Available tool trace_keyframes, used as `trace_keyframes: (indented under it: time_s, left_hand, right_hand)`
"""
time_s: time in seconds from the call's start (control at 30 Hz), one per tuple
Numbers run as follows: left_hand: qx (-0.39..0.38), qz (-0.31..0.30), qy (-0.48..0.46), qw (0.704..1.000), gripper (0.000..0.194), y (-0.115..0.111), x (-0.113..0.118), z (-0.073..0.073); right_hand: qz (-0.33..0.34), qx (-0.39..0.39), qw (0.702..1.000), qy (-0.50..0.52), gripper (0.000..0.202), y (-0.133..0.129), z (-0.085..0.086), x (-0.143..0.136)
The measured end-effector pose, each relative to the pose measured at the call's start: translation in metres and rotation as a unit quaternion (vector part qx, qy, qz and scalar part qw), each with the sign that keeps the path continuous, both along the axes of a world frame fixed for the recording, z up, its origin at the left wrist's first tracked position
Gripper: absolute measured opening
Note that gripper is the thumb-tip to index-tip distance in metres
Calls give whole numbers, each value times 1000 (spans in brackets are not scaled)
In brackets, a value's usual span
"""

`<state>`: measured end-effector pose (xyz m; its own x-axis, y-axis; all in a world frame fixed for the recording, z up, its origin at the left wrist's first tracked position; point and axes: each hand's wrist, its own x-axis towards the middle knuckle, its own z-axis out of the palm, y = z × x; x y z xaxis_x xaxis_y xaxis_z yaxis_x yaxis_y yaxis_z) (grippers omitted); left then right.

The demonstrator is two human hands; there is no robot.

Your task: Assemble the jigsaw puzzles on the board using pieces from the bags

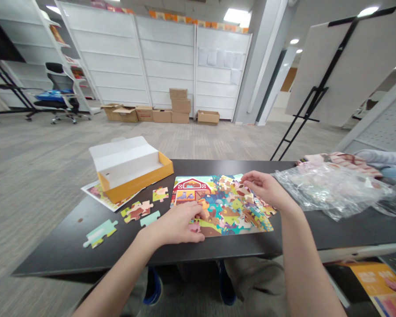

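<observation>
A colourful jigsaw puzzle [193, 182] with a red barn lies on the black table. My left hand [180, 222] rests at its lower left, thumb and fingers apart over the picture, and nothing is visibly gripped. At its upper right, my right hand [262, 187] is over a heap of loose puzzle pieces [247, 207]. Its fingers are slightly bent and parted from the thumb; no held piece can be made out. Left of the puzzle lie a green piece [100, 232], some joined brown-and-pink pieces [137, 211], a pale green piece [150, 218] and a yellow-and-pink piece [160, 193].
An open yellow box [138, 176] stands at the table's back left, partly on a printed sheet [99, 193]. Clear plastic wrapping [330, 189] covers the right side of the black table [132, 251]. Cardboard boxes [161, 116] and white shelving [165, 57] stand behind.
</observation>
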<state>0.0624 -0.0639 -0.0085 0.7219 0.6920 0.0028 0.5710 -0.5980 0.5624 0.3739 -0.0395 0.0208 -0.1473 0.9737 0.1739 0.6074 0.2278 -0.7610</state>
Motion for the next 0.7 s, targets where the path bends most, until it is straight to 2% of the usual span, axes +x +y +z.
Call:
trace_keyframes:
  time_s: [0.2,0.33,0.4,0.53,0.7]
  left_hand:
    - [-22,7,0,1000,34,-1,0,0]
    - [-26,15,-2,1000,34,-1,-2,0]
    - [-28,20,4,999,33,-1,-2,0]
    - [-40,19,0,999,33,0,-1,2]
    - [-50,24,4,998,34,2,-2,0]
  right_hand:
    - [-147,52,986,-64,28,5,-6,40]
    - [-270,85,957,-69,30,5,-11,66]
    - [-312,90,944,-67,31,4,-13,75]
    - [-347,89,932,-63,28,3,-20,87]
    - [-364,39,931,-3,35,9,-34,97]
